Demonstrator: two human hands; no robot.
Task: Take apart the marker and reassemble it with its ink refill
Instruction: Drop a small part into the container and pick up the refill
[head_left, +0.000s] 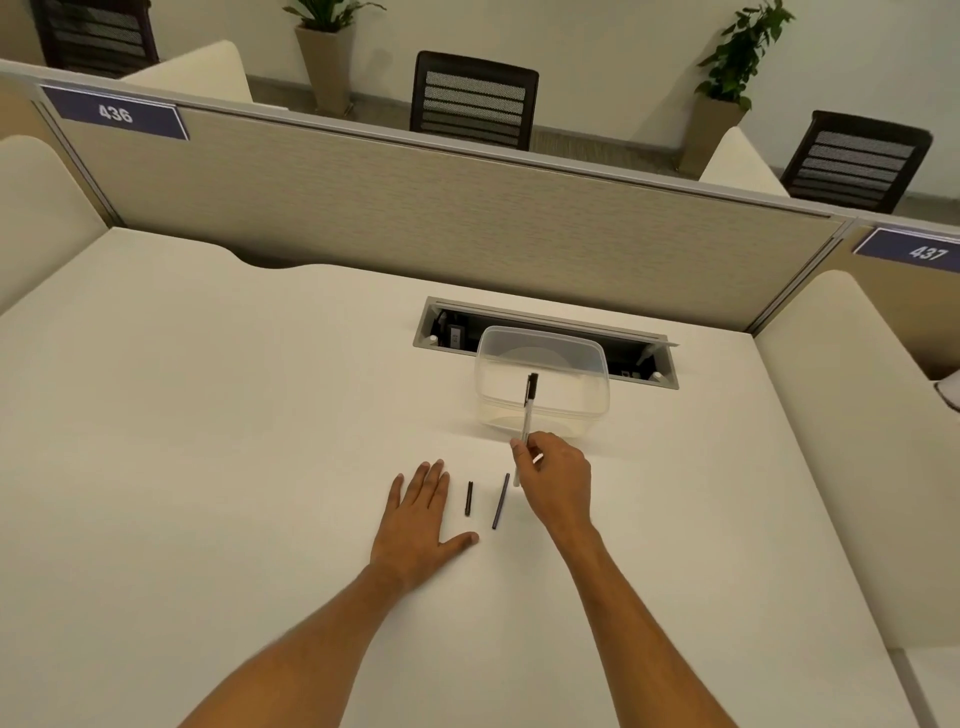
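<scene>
White marker (527, 415) upright in right fingers (521, 451), left hand (415, 519) flat

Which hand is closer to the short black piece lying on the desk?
Left. The left hand lies flat just left of the short black piece; the right hand holds the marker farther off, beyond the refill.

right hand (558, 478): holds marker (528, 415) upright
left hand (421, 519): flat on surface (208, 441)
refill (501, 501), cap (469, 499): between hands
</scene>
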